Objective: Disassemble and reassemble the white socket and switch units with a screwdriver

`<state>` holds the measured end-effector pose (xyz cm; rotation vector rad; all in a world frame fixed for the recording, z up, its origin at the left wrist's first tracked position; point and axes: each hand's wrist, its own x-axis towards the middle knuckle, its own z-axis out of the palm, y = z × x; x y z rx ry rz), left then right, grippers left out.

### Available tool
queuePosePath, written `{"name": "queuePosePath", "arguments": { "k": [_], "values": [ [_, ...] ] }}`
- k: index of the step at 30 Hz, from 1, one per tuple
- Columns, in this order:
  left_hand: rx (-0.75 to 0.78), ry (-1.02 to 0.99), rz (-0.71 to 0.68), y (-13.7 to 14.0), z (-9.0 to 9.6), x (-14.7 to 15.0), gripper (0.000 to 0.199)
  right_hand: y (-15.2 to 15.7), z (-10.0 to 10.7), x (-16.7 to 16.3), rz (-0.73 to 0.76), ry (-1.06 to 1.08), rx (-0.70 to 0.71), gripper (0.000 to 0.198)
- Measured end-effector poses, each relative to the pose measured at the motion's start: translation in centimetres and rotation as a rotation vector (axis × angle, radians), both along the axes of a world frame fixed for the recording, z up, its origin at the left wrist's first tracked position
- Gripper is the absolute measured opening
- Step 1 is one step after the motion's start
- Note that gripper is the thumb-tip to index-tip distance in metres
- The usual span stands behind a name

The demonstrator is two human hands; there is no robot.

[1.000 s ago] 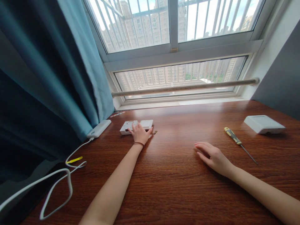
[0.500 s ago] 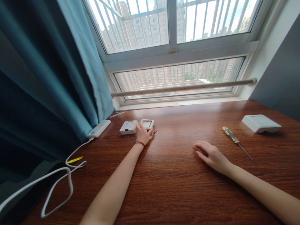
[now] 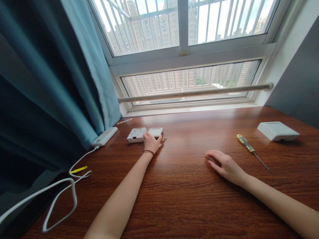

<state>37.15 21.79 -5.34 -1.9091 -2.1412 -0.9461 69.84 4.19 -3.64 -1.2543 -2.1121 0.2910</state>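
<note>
My left hand [image 3: 151,143] is closed around a small white square panel [image 3: 155,131], with the thumb on its right edge and the fingers at its left. The hand covers the panel's near side. Just left of it sits a white junction box [image 3: 137,135] with small holes on top and a dark opening in its front. Thin brass-coloured screws [image 3: 164,140] lie partly hidden by my thumb. On the right, my right hand [image 3: 226,166] rests on the table, holding nothing, thumb and fingers apart. Beyond it lies a yellow-and-grey screwdriver [image 3: 246,144], its shaft pointing toward me.
Another white box [image 3: 277,130] stands at the far right of the brown wooden table [image 3: 184,199]. A white power bank [image 3: 105,136] with a white cable [image 3: 74,196] and yellow tie [image 3: 79,169] lies by the blue curtain [image 3: 99,76] at left. A window rail [image 3: 194,94] crosses behind.
The panel in my left hand showed a hollow frame-like face before; now a flat, smooth white face shows. My right hand has stayed put.
</note>
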Motion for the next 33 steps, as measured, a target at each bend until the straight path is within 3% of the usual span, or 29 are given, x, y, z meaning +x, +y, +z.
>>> {"name": "queuePosePath", "arguments": {
  "k": [33],
  "values": [
    [-0.098, -0.009, 0.114, -0.62, 0.45, 0.84, 0.071, -0.11, 0.47, -0.15, 0.011, 0.03, 0.015, 0.024]
  ]
}}
